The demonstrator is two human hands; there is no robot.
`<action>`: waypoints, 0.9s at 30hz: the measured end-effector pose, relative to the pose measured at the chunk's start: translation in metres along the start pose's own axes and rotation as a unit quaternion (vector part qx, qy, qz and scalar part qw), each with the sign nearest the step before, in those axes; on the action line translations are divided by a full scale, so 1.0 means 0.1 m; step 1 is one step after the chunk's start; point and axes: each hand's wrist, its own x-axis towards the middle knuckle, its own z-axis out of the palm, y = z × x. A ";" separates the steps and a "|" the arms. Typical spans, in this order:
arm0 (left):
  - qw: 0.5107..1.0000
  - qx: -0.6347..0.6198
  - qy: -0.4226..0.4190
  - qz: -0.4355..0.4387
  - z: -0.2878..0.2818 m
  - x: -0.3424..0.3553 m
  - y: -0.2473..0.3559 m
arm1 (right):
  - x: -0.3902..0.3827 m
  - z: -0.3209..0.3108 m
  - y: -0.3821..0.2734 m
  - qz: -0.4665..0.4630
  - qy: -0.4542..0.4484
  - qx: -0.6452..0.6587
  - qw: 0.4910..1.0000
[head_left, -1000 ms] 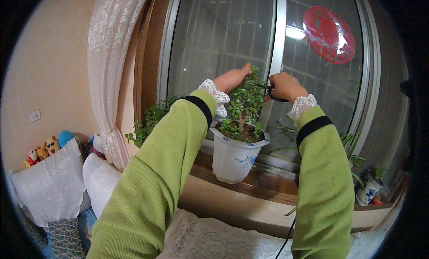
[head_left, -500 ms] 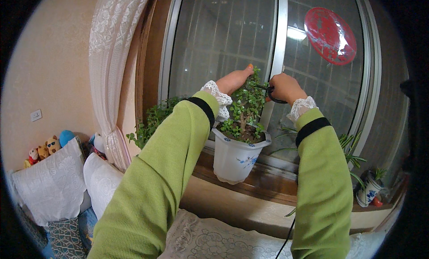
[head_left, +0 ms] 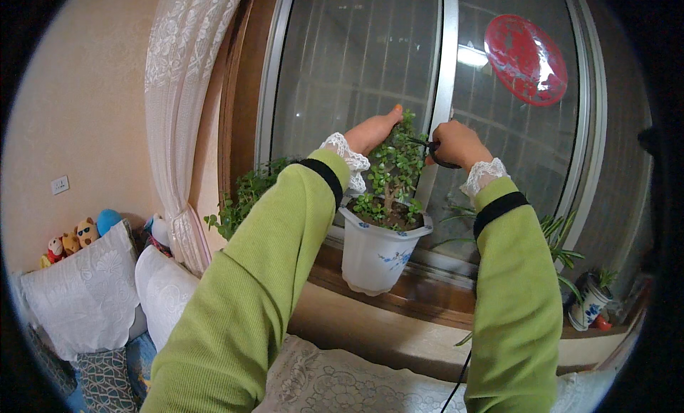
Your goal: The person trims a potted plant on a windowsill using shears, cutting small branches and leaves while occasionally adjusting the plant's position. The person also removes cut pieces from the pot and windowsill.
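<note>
A small leafy plant (head_left: 395,172) grows in a white pot (head_left: 374,253) with blue markings on the wooden windowsill (head_left: 427,299). My left hand (head_left: 372,131) reaches up to the top of the plant, fingers pinching a twig near its tip. My right hand (head_left: 457,144) grips dark scissors (head_left: 425,146), whose blades point left into the upper leaves. Both arms wear green sleeves with lace cuffs.
A window with a red round sticker (head_left: 525,58) stands behind the plant. A lace curtain (head_left: 179,128) hangs at left. More plants sit on the sill: a bushy one (head_left: 246,196) at left, a small patterned pot (head_left: 588,306) at right. Pillows (head_left: 85,295) and soft toys (head_left: 75,235) lie lower left.
Both hands stay at the top of the plant; the view has hardly shifted and the scissors remain by the upper leaves.
</note>
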 end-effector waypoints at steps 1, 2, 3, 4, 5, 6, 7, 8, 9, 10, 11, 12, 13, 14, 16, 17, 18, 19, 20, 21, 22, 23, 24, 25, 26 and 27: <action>1.000 0.003 0.000 -0.002 0.00 0.01 0.00 | 0.00 0.01 0.00 0.002 0.002 0.001 1.000; 1.000 0.006 0.000 -0.001 0.00 0.01 -0.01 | 0.01 0.03 -0.01 0.003 0.000 0.001 1.000; 1.000 0.009 0.000 0.000 -0.01 0.02 -0.02 | 0.02 0.05 -0.01 0.001 0.007 0.002 1.000; 1.000 0.012 -0.001 0.003 -0.01 0.02 -0.03 | 0.04 0.08 -0.01 -0.002 0.009 0.002 1.000; 1.000 0.015 -0.002 0.006 -0.01 0.01 -0.04 | 0.04 0.10 -0.02 -0.002 0.008 0.001 1.000; 1.000 0.006 -0.006 0.005 -0.01 0.01 -0.04 | 0.06 0.12 -0.01 -0.006 0.013 0.004 1.000; 1.000 -0.003 -0.010 0.003 -0.01 0.01 -0.03 | 0.07 0.14 -0.01 -0.007 0.015 0.004 1.000; 1.000 -0.012 -0.015 0.002 -0.01 0.01 -0.03 | 0.08 0.15 -0.01 -0.009 0.017 0.004 1.000; 1.000 -0.010 -0.006 -0.010 0.00 0.00 -0.02 | 0.08 0.16 -0.01 -0.013 0.022 0.002 1.000; 1.000 -0.007 0.002 -0.022 0.00 -0.01 -0.01 | 0.09 0.16 -0.01 -0.018 0.026 0.000 1.000; 1.000 -0.006 0.005 -0.021 0.01 -0.02 0.00 | 0.09 0.17 -0.02 -0.023 0.028 -0.005 0.999; 1.000 -0.005 0.007 -0.020 0.01 -0.03 0.01 | 0.10 0.16 -0.03 -0.016 0.021 -0.005 1.000; 1.000 -0.006 0.003 -0.006 0.02 -0.03 0.01 | 0.11 0.15 -0.04 -0.009 0.011 -0.009 1.000; 1.000 -0.006 -0.001 0.007 0.02 -0.03 0.01 | 0.11 0.14 -0.06 0.000 -0.001 -0.013 1.000; 1.000 -0.009 0.003 0.011 0.02 -0.03 0.01 | 0.07 0.11 -0.09 -0.008 0.008 -0.012 1.000; 1.000 -0.010 0.006 0.013 0.02 -0.03 0.00 | 0.04 0.10 -0.10 -0.008 0.007 -0.014 1.000; 1.000 -0.016 0.002 0.010 0.01 -0.04 -0.01 | 0.01 0.07 -0.11 -0.009 0.013 -0.003 1.000; 1.000 -0.022 -0.001 0.008 0.01 -0.05 -0.02 | -0.02 0.04 -0.11 -0.009 0.015 0.007 1.000; 1.000 -0.022 -0.003 0.008 0.00 -0.05 -0.02 | -0.04 0.02 -0.10 -0.005 0.015 0.014 1.000; 1.000 -0.022 -0.004 0.008 0.00 -0.06 -0.02 | -0.07 -0.01 -0.08 -0.005 0.015 0.025 1.000; 1.000 -0.017 -0.003 0.010 -0.01 -0.06 -0.02 | -0.10 -0.05 -0.03 -0.003 0.013 0.035 0.999; 1.000 -0.012 -0.001 0.013 -0.01 -0.07 -0.02 | -0.11 -0.06 0.00 -0.018 0.015 0.048 0.999; 1.000 -0.015 0.004 0.022 -0.01 -0.08 -0.02 | -0.08 -0.08 0.02 0.007 0.006 0.045 0.999; 0.999 -0.019 0.010 0.030 -0.01 -0.09 -0.03 | -0.06 -0.10 0.05 0.016 0.001 0.046 0.999; 0.999 -0.024 0.015 0.038 -0.02 -0.10 -0.04 | -0.04 -0.11 0.10 0.024 -0.004 0.047 0.999; 0.998 -0.036 0.042 0.042 -0.03 -0.11 -0.06 | -0.04 -0.12 0.15 0.007 0.024 0.055 0.998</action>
